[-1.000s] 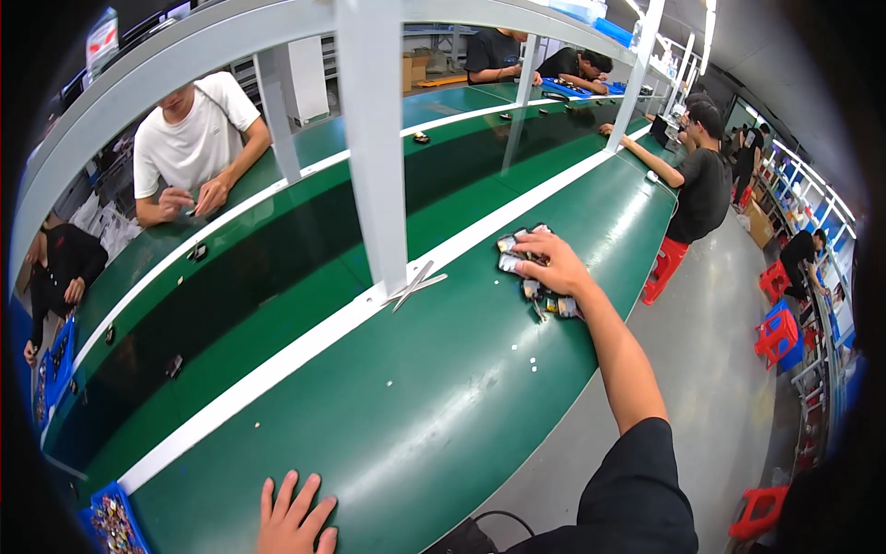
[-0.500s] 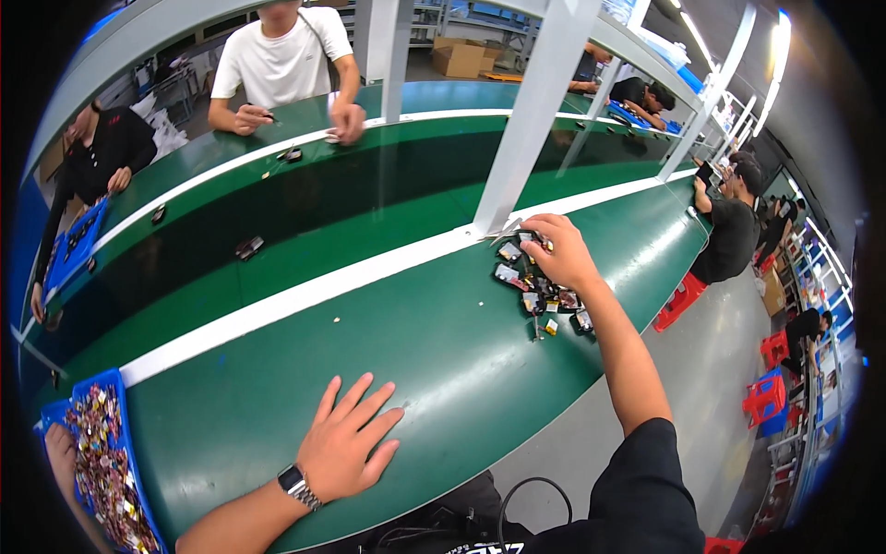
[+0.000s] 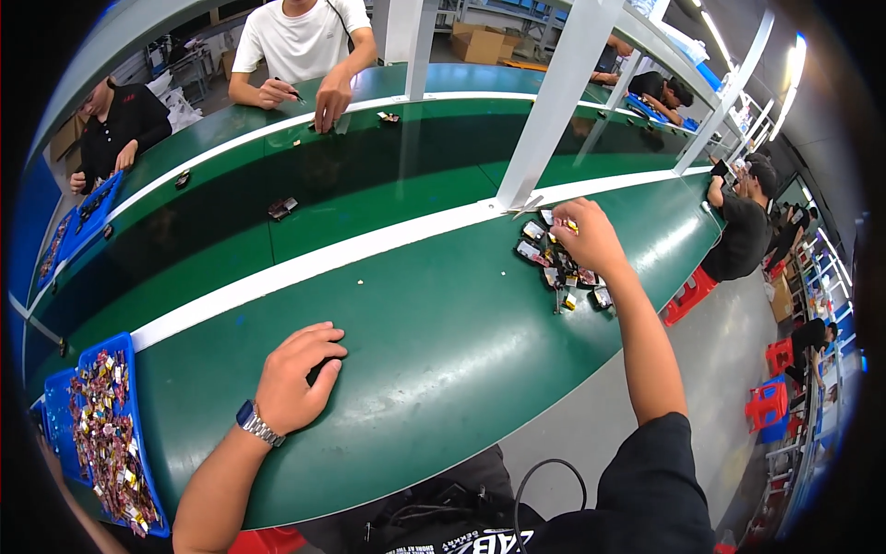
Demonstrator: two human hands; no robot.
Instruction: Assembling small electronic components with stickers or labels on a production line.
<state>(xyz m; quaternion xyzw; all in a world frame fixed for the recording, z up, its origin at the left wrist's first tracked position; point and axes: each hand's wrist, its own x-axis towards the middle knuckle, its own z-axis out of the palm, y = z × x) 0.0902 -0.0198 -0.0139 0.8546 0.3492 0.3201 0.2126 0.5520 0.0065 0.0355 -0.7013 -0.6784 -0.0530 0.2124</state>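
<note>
My right hand (image 3: 591,238) reaches over a pile of small black devices (image 3: 555,274) with silver and yellow parts and thin wires. Its thumb and fingers are pinched at the pile's far side, by white and yellow bits; what they grip is too small to make out. A slim metal tool like tweezers (image 3: 526,207) lies just beyond those fingertips, by the post's foot. Palm down on the green tabletop, my left hand (image 3: 297,380) rests with loosely bent fingers and the thumb apart. A dark gap shows between thumb and fingers, and I see nothing held there.
Blue trays (image 3: 138,434) full of small wired parts stand at the left end. A white rail (image 3: 332,251) and a grey post (image 3: 554,111) border the dark green belt (image 3: 388,175), which carries scattered devices. Across it, a person in white (image 3: 300,42) handles small items. Others sit around.
My left hand has shifted left, its spread fingers now bent. My right hand stays at the pile. The person across has moved a hand over the belt edge. The whole view has shifted slightly.
</note>
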